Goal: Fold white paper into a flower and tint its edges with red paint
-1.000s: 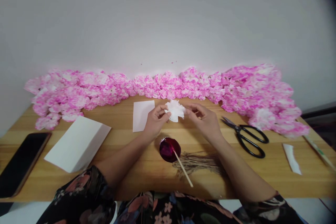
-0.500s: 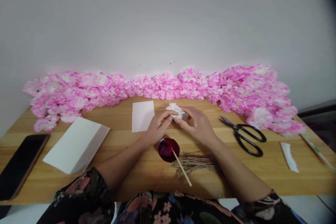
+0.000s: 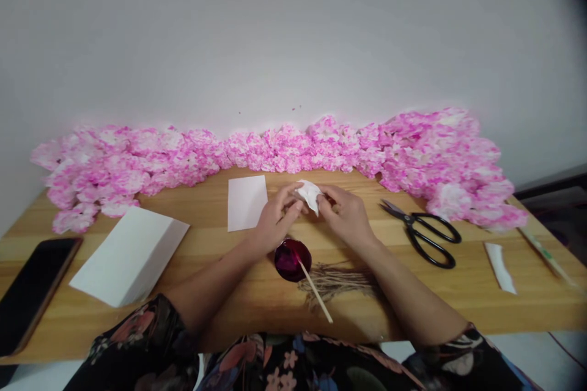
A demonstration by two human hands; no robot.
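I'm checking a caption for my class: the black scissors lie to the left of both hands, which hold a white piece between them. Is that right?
Not quite: in the head view, the black scissors lie to the right of the left hand and right hand, not the left. Both do hold the white piece between them.

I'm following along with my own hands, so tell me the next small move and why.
Probably have the right hand gently tease open the crumpled white paper while the left hand steadies it. Both hands are already at the paper, and it looks bunched, whereas the pink-and-white flowers at the back of the table are full and ruffled.
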